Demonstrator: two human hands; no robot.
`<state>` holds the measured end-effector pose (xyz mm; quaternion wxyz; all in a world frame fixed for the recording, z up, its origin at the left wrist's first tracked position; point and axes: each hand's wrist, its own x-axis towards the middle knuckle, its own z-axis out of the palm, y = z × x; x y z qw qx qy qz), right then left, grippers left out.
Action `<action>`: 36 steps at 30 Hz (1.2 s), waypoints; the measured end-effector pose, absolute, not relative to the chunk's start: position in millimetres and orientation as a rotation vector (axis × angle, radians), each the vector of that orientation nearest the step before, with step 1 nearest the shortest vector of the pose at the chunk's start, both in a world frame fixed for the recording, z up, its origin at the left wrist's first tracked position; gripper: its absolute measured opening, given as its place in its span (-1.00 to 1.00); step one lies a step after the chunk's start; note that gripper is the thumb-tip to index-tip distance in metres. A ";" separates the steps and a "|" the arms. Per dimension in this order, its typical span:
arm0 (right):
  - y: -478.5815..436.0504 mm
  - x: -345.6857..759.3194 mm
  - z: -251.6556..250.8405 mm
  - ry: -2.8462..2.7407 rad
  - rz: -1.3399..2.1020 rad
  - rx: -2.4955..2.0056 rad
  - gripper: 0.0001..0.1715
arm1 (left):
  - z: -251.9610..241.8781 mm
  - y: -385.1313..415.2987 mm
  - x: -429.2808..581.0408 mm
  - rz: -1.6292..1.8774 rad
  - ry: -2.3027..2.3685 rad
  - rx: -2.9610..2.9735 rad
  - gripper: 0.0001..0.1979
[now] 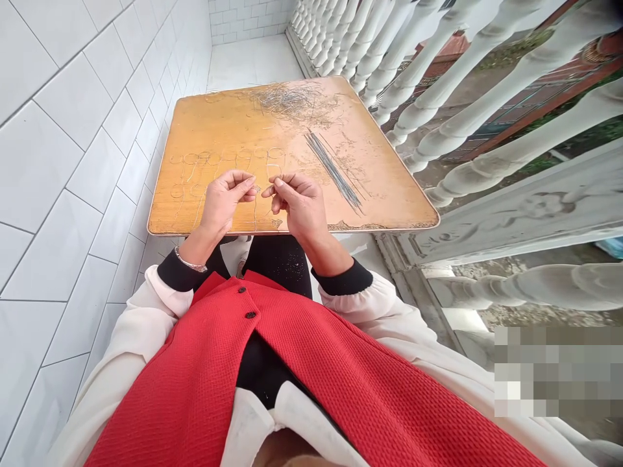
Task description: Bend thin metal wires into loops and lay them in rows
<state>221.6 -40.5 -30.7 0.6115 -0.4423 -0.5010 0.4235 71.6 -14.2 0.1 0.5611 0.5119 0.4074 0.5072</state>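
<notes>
My left hand (222, 200) is closed in a pinch above the table's near edge, with a thin wire (256, 211) hanging below its fingertips. Close beside it, my right hand (302, 202) is also pinched, its fingertips near the same wire; a short end seems to show between its thumb and finger. On the tabletop beyond and left of my hands lie several thin wires bent into loops with straight tails (195, 157). A bundle of straight grey wires (335, 170) rests to the right of my right hand.
A tangled heap of thin wire (287, 98) lies at the far edge of the worn wooden table (389, 188). White tiled wall (92, 155) runs along the left. A white baluster railing (433, 130) stands close on the right.
</notes>
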 end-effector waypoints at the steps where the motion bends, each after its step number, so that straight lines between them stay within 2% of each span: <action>1: -41.5 221.9 -30.1 -1.160 0.997 -1.010 -0.62 | 0.0 -13.8 70.8 1.212 0.959 1.180 -0.85; 13: -49.0 217.1 -33.0 -1.334 0.896 -1.042 -0.46 | -3.2 -20.7 79.6 1.258 0.838 0.968 -0.85; 24: -44.2 209.2 -38.7 -1.320 0.834 -1.018 -0.27 | 2.0 -15.0 74.7 1.324 0.899 1.030 -0.83; 31: -44.0 206.5 -34.0 -1.274 0.933 -1.021 -0.34 | 1.7 -16.5 71.4 1.225 0.933 1.123 -0.88; 36: -46.6 213.4 -30.2 -1.306 1.016 -1.046 -0.49 | 9.2 -7.5 49.3 1.024 0.964 1.359 -0.86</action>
